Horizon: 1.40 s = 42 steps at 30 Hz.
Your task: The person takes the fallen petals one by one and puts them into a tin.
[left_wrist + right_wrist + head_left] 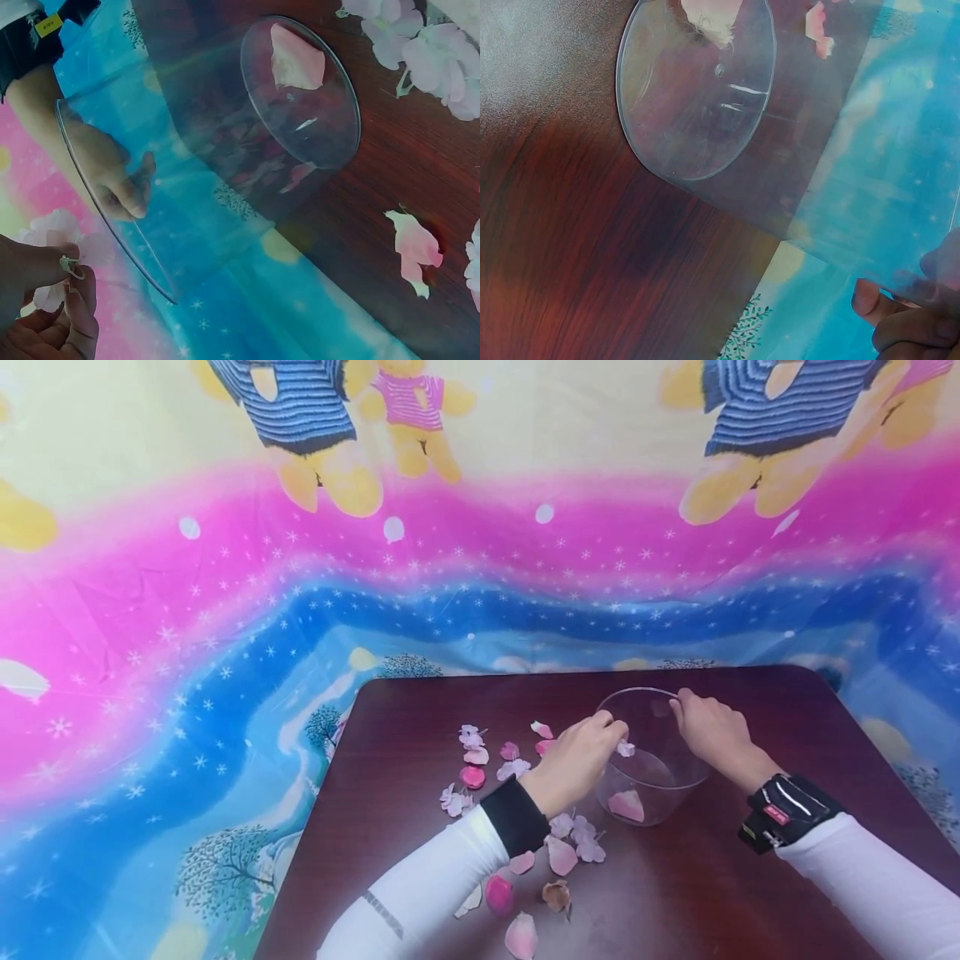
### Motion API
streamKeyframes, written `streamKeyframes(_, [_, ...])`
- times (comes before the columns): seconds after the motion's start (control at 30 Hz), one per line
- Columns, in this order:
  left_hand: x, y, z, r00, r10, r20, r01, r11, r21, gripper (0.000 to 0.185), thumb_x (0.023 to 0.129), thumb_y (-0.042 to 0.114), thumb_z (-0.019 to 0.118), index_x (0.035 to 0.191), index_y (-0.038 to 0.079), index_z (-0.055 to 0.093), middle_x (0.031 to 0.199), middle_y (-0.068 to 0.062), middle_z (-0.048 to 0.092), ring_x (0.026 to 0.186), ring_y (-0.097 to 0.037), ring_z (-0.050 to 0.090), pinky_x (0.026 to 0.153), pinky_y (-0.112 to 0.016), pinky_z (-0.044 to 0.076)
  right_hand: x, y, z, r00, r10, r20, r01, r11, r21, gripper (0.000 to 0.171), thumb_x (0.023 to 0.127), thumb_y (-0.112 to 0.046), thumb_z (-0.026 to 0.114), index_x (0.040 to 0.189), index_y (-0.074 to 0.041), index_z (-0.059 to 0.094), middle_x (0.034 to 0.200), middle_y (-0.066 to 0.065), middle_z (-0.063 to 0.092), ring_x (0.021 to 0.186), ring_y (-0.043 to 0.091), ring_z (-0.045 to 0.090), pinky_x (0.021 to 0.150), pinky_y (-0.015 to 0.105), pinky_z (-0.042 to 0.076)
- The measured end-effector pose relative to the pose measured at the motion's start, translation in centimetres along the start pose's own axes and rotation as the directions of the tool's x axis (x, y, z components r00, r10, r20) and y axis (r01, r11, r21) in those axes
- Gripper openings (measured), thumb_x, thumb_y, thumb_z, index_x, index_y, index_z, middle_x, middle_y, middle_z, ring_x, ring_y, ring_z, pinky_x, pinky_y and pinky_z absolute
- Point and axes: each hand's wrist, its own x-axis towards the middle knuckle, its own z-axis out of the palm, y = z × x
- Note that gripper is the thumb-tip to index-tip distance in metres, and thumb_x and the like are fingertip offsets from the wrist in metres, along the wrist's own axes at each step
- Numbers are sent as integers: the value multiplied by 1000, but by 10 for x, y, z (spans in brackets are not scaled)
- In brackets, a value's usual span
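A clear plastic bowl [678, 795] stands on the dark red table, with a pale pink petal [627, 806] at its bottom. My right hand [714, 729] grips the bowl's rim from the right; in the right wrist view its fingers [904, 330] curl at the bowl's edge. Over the left side of the rim, my left hand [573, 757] pinches a pale pink artificial blossom [626, 749]. The left wrist view shows that blossom [51, 225] between thumb and fingers, its green stem end [70, 264] at the fingertips.
Loose petals and blossoms lie left of the bowl, among them a bright pink petal [498, 894], a pale blossom cluster [583, 835] and a brownish petal [557, 896]. A patterned cloth [480, 618] hangs behind the table [405, 727].
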Motion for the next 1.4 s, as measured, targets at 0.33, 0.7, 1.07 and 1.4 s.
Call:
streamKeyframes(0.33, [11,3,11,997,-5,-81,7,1000,30,25,93,8,70,118,12,69,105,-1,66,96,-9,68,88,-13,55,1,0,0,1000,8,8,-8,1000,-2,29,108,-25,40,96,-1,51,74,21,63,74,47,64,55,57,47])
streamKeyframes(0.7, [11,5,20,973,-54,225,42,997,59,83,95,76,39,162,40,8,172,-1,16,159,-24,17,128,-43,23,1,-2,1,1000,22,20,-22,1000,-14,30,108,-25,40,102,1,53,73,21,63,71,45,64,56,57,50])
streamKeyframes(1.07, [0,2,22,960,-68,270,69,998,8,77,95,78,30,160,46,3,173,3,9,161,-20,4,130,-46,14,1,1,2,999,23,32,-23,1000,-9,30,108,-26,40,103,1,53,70,17,61,70,43,64,56,55,49])
streamKeyframes(1.4, [-12,-9,20,964,-98,246,97,995,15,78,96,75,35,162,42,8,172,-1,11,161,-22,6,129,-49,16,1,0,0,999,16,31,-16,1000,-4,30,109,-26,39,97,-2,52,70,13,61,67,37,63,54,51,48])
